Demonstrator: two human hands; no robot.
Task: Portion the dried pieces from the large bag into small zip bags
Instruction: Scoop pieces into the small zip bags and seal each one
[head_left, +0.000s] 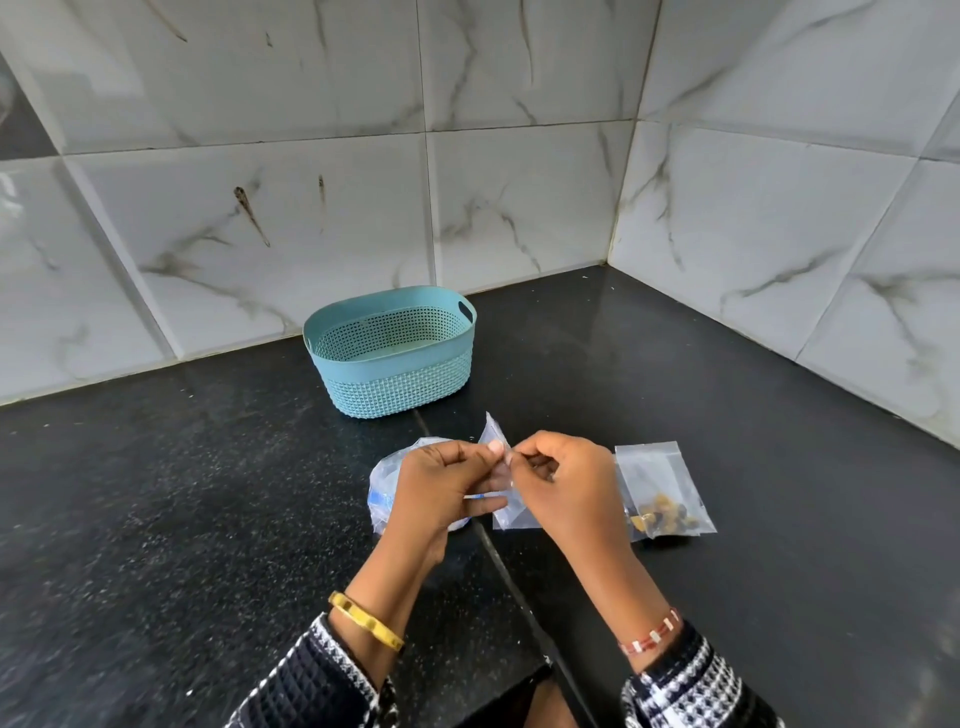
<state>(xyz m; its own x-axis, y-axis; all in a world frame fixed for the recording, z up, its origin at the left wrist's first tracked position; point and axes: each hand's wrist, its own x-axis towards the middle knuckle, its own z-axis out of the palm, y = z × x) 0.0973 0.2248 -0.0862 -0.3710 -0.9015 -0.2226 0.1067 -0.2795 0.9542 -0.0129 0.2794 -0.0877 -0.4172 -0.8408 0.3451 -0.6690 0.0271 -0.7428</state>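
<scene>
Black-and-white checked sleeves (322, 686) are seen nearest the camera, with a yellow bangle (368, 621) worn on the left wrist and a red-and-white beaded bracelet (652, 634) on the right. Above the dark speckled bench (156, 493), a small clear zip bag (506, 501) is held between both hands: its left edge is pinched by the thumb and curled fingers of the left hand (441, 488), while its upper edge is pinched by the fingertips of the right hand (566, 488). Whether anything lies inside this bag cannot be told. Under and behind the left hand, a crumpled clear plastic bag with blue markings (383, 486) is lying on the bench, partly hidden. Just to the right of the right hand, a second clear zip bag (660, 486) is lying flat on the bench, with brown and yellow dried pieces (662, 514) gathered at its nearer end. Farther back, a teal perforated basket (395, 351) is set upright on the bench, close to the white marble-patterned tiled wall (519, 182) by which the corner is formed.
</scene>
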